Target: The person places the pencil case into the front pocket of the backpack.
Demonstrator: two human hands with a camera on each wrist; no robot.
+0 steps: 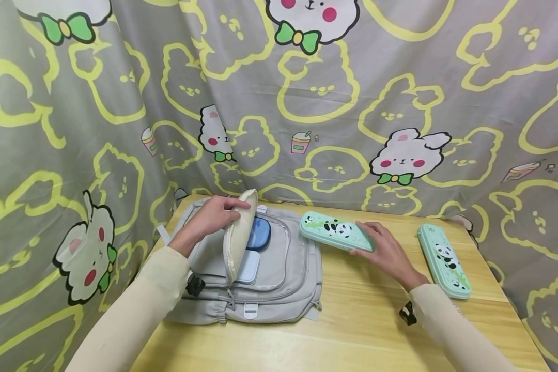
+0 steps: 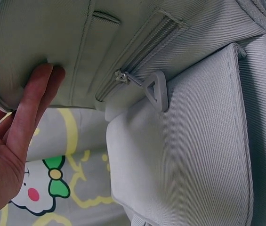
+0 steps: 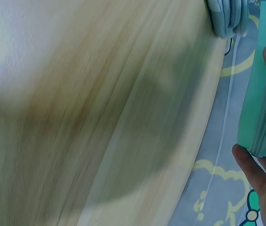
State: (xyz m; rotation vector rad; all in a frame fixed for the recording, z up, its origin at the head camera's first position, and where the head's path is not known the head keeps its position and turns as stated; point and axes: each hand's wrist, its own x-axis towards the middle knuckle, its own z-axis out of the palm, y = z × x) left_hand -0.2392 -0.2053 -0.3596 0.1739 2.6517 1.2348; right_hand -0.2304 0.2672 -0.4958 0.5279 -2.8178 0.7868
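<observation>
A grey backpack [image 1: 279,305] lies on the table with its front pocket unzipped. My left hand [image 1: 214,216] holds the pocket's flap [image 1: 242,235] up by its edge; the left wrist view shows the fingers on both sides of the flap [image 2: 15,52]. Inside the pocket sit a dark blue rounded case [image 1: 260,233] and a pale blue flat item [image 1: 248,267], both partly hidden by the flap. To the right of the backpack, my right hand [image 1: 388,253] grips one end of a mint green panda pencil case [image 1: 337,232], raised above the table, its zipper side showing in the right wrist view.
A second mint panda pencil case [image 1: 444,261] lies at the right side of the wooden table [image 1: 353,330]. A patterned grey curtain [image 1: 325,119] hangs behind and along the left. The zipper pull [image 2: 156,92] dangles beside the flap.
</observation>
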